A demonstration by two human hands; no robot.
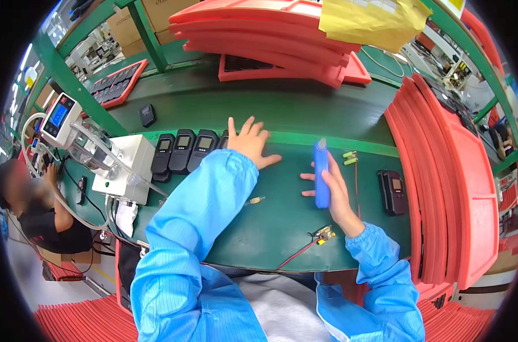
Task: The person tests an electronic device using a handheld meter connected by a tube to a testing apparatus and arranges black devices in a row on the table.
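While in right hand point(338, 196), blue tool point(321, 179) lengthwise forward, grey tip point(322, 143) foremost

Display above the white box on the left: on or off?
On. The display glows blue within its dark surround; any reading on it is too small to make out.

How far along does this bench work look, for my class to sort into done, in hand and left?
Probably partway. The row of black devices looks cased, so likely done. The right hand holds a blue tool; the left hand is spread by the row. Left, I'd judge: the wired part and green cells, lying loose outside any case.
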